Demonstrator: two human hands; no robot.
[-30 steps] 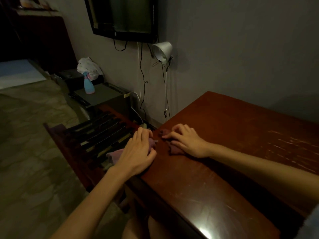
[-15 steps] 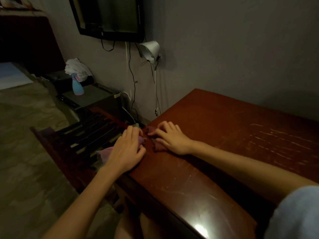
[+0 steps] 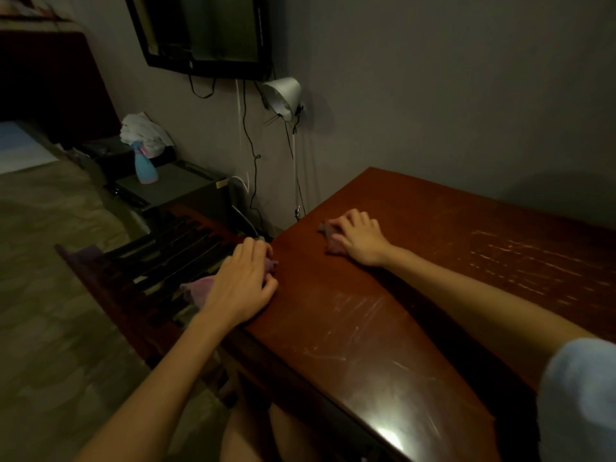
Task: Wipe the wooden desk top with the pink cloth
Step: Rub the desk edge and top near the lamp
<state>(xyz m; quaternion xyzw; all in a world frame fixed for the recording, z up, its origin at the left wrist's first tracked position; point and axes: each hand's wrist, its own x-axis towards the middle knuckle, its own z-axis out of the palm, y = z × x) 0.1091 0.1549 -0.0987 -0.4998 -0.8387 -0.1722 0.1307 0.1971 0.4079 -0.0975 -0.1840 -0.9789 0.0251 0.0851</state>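
1. Head view looks down on the wooden desk top (image 3: 383, 328), reddish-brown, which runs from the bottom edge up to the grey wall.
2. Left hand (image 3: 243, 281) sits at the desk's left edge. Its fingers are curled over the pink cloth (image 3: 196, 288) and the thumb is tucked in against it, so it grips the cloth.
3. Part of this pink cloth hangs off the edge to the left of the wrist. A small fold peeks out past the fingertips onto the wood.
4. Right hand (image 3: 361, 238) lies farther in, near the desk's far left corner, on top of a darker bunch of cloth (image 3: 330, 243).
5. Its fingers are spread and bent at the knuckles with the tips down on the fabric. Whether they pinch it or only press cannot be told.
6. Bare wood shows between the two hands, and whether both bunches belong to one cloth is unclear.
7. Pale scratch marks (image 3: 520, 251) streak the right side of the top, and a bright glare (image 3: 386, 435) sits near the front edge.
8. A light blue sleeve (image 3: 580, 401) fills the lower right.
9. Left of the desk stands a dark slatted rack (image 3: 160, 258). Beyond it are a blue-and-pink spray bottle (image 3: 145, 168) and a heap of white fabric (image 3: 143, 131).
10. On the wall hang a dark screen (image 3: 206, 31), loose cables (image 3: 248, 128) and a white lamp shade (image 3: 283, 95).
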